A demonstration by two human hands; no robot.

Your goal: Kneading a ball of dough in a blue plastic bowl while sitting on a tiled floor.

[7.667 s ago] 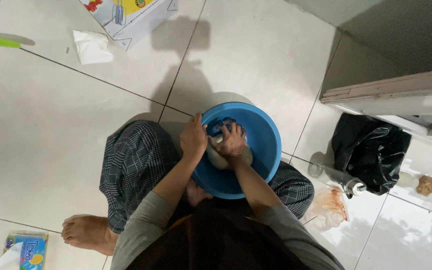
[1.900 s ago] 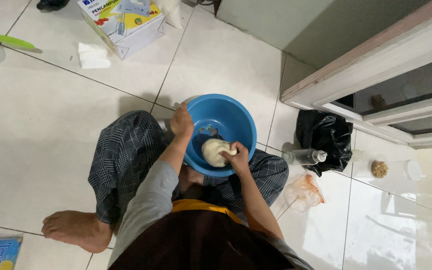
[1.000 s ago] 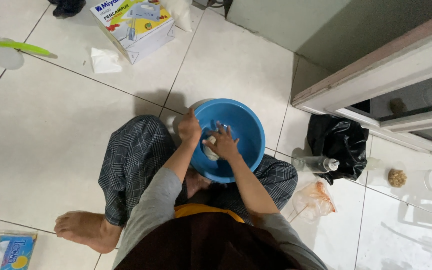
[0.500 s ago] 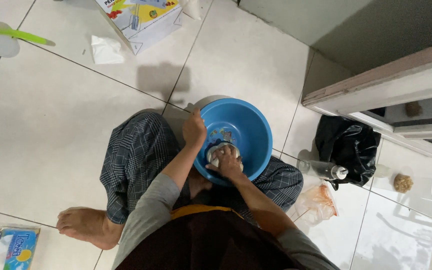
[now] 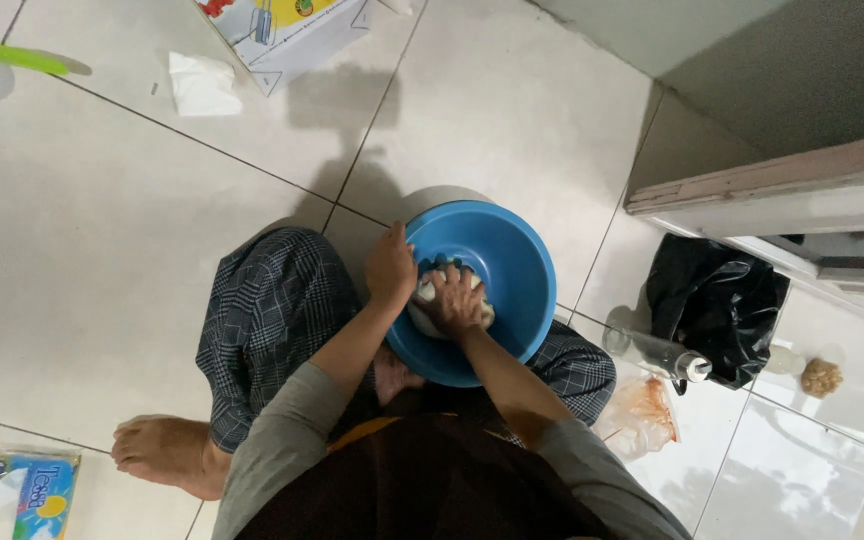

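Blue plastic basin (image 5: 512,262): left hand (image 5: 390,268) clamped on rim w/ right hand (image 5: 450,301) pressed onto dough lump (image 5: 422,318), fingers spread; best knead w/ basin braced.

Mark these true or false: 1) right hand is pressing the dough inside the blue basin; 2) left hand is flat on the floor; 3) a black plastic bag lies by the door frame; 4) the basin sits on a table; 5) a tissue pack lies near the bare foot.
1) True. The right hand presses down on the pale dough inside the blue basin.
2) False. The left hand grips the basin's rim, off the floor.
3) True. The black plastic bag lies on the tiles below the door frame.
4) False. The basin rests low between the seated person's legs, over the tiled floor.
5) True. The tissue pack lies just left of the bare foot.
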